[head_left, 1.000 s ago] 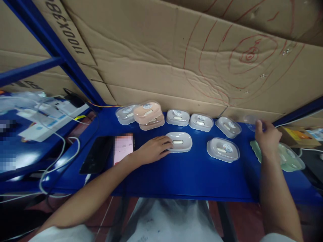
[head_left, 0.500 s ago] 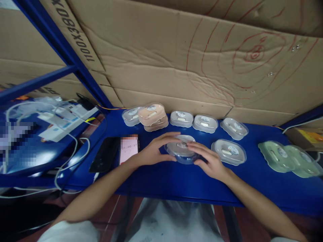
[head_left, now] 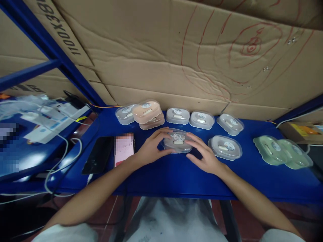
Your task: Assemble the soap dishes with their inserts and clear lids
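A grey plastic box (head_left: 178, 145) with a clear lid and a round sticker lies flat on the blue table (head_left: 161, 178) in front of me. My left hand (head_left: 152, 148) is around its left end, fingers on the far side and thumb on the near side. At the right end, my right hand (head_left: 207, 156) has its fingertips on the lid's far edge and its thumb by the near edge, palm apart from the box. A similar grey box (head_left: 225, 148) sits just right of that hand.
Along the cardboard wall (head_left: 141, 67) are several grey boxes (head_left: 202, 120) and stacked peach boxes (head_left: 147, 112). Overlapping green boxes (head_left: 271, 150) lie at right. A phone with a lit screen (head_left: 124, 149), a dark phone-like slab (head_left: 98, 155), cables and a power strip (head_left: 57, 122) are at left.
The clear lid has settled level on the box, which now shows its sticker facing up. My right hand has drawn slightly back toward the right. The whole view has shifted a little.
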Available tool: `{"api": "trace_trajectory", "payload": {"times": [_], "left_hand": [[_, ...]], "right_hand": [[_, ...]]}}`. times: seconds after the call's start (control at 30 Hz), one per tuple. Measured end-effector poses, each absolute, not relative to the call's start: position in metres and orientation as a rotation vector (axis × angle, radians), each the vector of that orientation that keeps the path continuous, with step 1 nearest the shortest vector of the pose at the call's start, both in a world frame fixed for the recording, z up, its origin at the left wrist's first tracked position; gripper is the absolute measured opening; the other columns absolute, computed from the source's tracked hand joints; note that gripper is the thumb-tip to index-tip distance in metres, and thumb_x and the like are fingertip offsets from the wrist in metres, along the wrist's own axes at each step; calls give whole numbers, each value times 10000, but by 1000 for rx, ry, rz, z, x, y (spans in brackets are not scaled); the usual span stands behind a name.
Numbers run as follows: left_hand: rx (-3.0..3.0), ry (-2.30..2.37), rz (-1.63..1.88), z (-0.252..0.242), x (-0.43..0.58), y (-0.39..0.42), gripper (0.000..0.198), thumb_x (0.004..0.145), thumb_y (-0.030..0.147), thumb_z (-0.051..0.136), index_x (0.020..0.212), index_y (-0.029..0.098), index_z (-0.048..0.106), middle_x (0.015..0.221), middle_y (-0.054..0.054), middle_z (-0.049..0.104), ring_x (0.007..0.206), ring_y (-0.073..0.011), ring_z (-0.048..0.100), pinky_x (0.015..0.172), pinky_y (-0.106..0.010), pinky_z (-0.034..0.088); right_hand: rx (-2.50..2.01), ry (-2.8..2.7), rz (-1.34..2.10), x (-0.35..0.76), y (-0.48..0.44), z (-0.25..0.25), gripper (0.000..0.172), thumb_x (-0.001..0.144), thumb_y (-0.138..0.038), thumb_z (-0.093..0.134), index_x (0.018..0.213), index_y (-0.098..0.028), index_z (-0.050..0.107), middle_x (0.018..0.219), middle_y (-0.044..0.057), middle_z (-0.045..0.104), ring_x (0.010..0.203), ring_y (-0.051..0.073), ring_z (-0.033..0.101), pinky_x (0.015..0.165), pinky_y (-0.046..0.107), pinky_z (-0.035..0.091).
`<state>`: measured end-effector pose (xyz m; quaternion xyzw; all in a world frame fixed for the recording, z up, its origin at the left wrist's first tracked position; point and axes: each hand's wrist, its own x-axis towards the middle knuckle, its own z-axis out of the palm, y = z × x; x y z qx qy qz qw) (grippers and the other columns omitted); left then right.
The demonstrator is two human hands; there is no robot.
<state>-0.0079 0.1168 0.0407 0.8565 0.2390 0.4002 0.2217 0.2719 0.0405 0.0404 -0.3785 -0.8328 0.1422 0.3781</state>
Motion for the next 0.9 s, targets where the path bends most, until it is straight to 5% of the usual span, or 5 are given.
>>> {"api": "trace_trajectory", "payload": {"times": [0.17, 0.5, 0.9], "left_hand": [[2615, 595, 1160, 34, -2, 117, 325, 980, 376, 778, 1219, 215, 629, 1362, -137, 675, 1418, -311, 591, 1163, -525, 545], [2867, 567, 905, 27, -12, 124, 204, 1048, 335, 680, 1190, 188, 669, 1315, -133, 697, 1292, -295, 675, 1090, -468, 591], [2892, 531, 823, 29, -11, 122, 163, 1058, 321, 655, 1163, 202, 694, 1314, -131, 694, 1273, -286, 674, 1086, -460, 587]], "right_hand": [[-913, -2166, 262, 274, 56, 25, 555, 1041, -291, 663, 1575, -362, 526, 1572, 95, 580, 1530, 309, 487, 1256, 588, 452], [-936, -2326, 382, 288, 64, 19, 525, 1103, -222, 511, 1613, -330, 449, 1673, 83, 476, 1624, 275, 320, 1298, 616, 374], [-939, -2350, 300, 292, 62, 16, 545, 1079, -257, 577, 1610, -326, 473, 1670, 82, 483, 1602, 294, 365, 1286, 609, 400]]}}
